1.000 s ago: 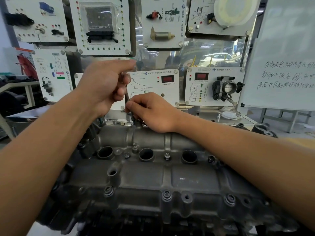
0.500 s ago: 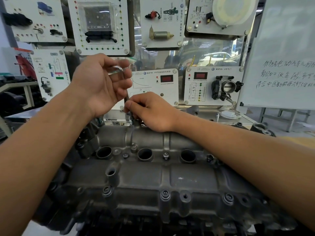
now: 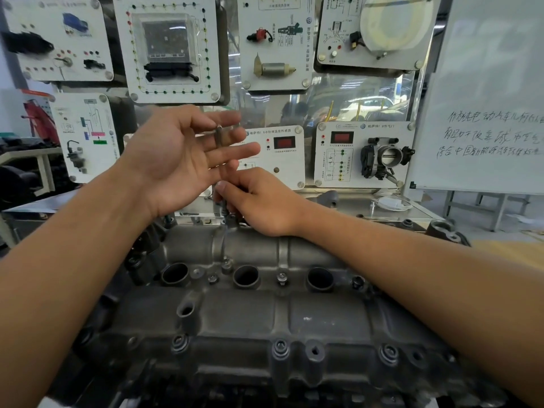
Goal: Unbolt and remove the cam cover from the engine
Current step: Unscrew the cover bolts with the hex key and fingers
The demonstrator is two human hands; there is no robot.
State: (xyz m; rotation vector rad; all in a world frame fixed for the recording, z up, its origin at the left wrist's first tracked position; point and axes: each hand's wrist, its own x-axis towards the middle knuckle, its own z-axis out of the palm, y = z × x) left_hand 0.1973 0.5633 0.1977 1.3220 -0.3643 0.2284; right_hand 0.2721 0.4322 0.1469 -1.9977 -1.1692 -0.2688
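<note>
The cam cover (image 3: pixel 250 316), a grey cast part, is sitting on top of the engine (image 3: pixel 265 391) and is filling the lower half of the view, directly in front of the person. Three round plug wells (image 3: pixel 245 276) are running in a row along its middle. White training panels (image 3: pixel 173 48) are hanging on the wall behind the engine, one of them carrying a throttle body (image 3: pixel 385 156). A whiteboard (image 3: pixel 485 98) with handwritten lines is standing at the right.

Both forearms are reaching over the cover toward its far edge.

The left hand (image 3: pixel 182 160) is hovering above the far edge with its palm turned toward the camera and its fingers straight and spread. These fingers are touching the upper end of a slim metal tool (image 3: pixel 220 142) without curling round it.

The right hand (image 3: pixel 259 201) is resting its heel on the far ridge of the cover. Its thumb and fingertips are pinching the lower shaft of the tool, which is standing nearly upright with its tip at the cover's far edge; the fastener under the tip is too hidden to identify.

Bolts (image 3: pixel 281 348) are sitting in their bosses along the near edge, and smaller ones are sitting between the plug wells.
</note>
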